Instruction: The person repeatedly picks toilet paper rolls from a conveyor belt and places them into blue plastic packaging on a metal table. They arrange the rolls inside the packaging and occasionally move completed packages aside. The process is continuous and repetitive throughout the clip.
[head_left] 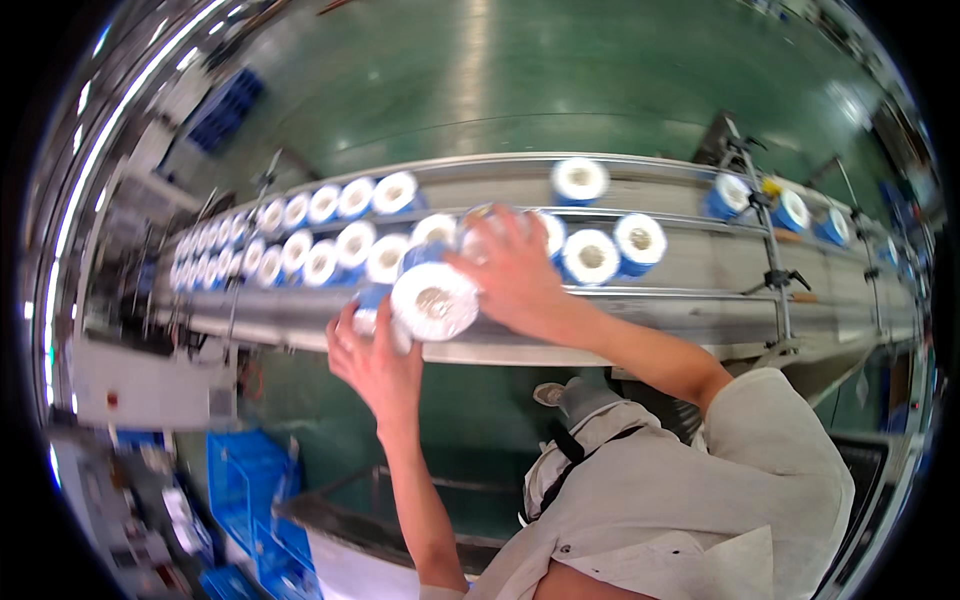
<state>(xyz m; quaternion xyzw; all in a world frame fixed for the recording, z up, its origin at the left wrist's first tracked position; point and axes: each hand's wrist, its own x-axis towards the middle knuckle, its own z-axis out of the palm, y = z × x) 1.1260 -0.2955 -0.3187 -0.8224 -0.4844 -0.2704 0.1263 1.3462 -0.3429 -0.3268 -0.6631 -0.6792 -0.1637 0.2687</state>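
Note:
A wrapped roll (435, 302) with a shiny white end and blue side is raised at the near edge of the conveyor, between my hands. My left hand (378, 365) has its fingers curled around a second blue-and-white roll (370, 312), which is partly hidden behind them. My right hand (515, 270) reaches over the near lane, its fingers closed over another roll (478, 240) that they mostly cover. Its thumb side lies against the raised roll's edge. Just right of this hand stand two rolls, one of them a white-topped roll (590, 257).
Several rolls (320, 262) stand in two rows along the conveyor (690, 265) to the left. Metal guide rails (670, 222) divide the lanes, with a clamp post (775, 250) at right. Blue crates (240, 490) sit on the floor at lower left, near a dark-edged table (345, 520).

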